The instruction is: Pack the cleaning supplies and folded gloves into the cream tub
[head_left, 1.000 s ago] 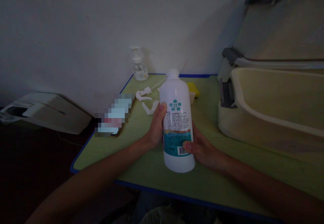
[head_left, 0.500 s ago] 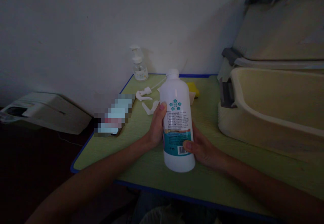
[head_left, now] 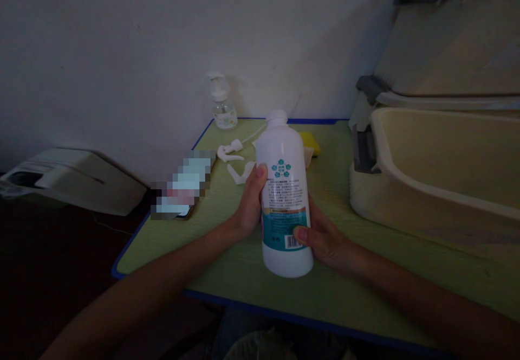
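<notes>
Both hands hold a white plastic bottle with a teal printed label and barcode facing me. It is near upright, tilted slightly, over the middle of the table. My left hand is closed round its left side, thumb on the label's edge. Lower on the right side, my right hand grips it, with the thumb beside the barcode. The other fingers of both hands are hidden behind the bottle. Just behind lie a white trigger spray head with a thin tube and another white plastic piece, partly covered by the bottle.
A clear pump bottle stands at the table's back left corner. A blurred phone-like object lies at the left edge. Something yellow sits behind the bottle. A large beige bin with grey latches occupies the right of the green table.
</notes>
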Motion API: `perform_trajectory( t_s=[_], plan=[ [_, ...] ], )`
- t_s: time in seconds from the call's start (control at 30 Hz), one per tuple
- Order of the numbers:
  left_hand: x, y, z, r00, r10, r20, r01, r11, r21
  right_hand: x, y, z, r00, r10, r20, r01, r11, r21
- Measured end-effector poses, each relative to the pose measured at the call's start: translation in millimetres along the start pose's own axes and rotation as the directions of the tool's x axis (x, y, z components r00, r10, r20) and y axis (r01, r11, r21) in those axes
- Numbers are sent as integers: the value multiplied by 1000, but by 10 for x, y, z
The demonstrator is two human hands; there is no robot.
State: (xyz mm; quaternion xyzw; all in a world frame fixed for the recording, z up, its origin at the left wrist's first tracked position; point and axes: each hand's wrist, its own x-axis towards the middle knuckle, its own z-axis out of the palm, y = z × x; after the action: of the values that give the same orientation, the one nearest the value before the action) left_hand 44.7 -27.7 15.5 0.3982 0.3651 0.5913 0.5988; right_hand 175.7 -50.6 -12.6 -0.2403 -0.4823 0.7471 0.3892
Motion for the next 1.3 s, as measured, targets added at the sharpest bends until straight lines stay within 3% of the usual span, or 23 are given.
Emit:
perform_trajectory(
  t_s=[0.87,1.3],
  plan=[
    [6,22,8,999,45,8,-45,999,-5,-14,-39,0,1000,0,10,0,999,-33],
    [-1,8,27,998,-65,-11,65,998,-23,8,-21,10,998,45,-45,-47,998,-37]
  ],
)
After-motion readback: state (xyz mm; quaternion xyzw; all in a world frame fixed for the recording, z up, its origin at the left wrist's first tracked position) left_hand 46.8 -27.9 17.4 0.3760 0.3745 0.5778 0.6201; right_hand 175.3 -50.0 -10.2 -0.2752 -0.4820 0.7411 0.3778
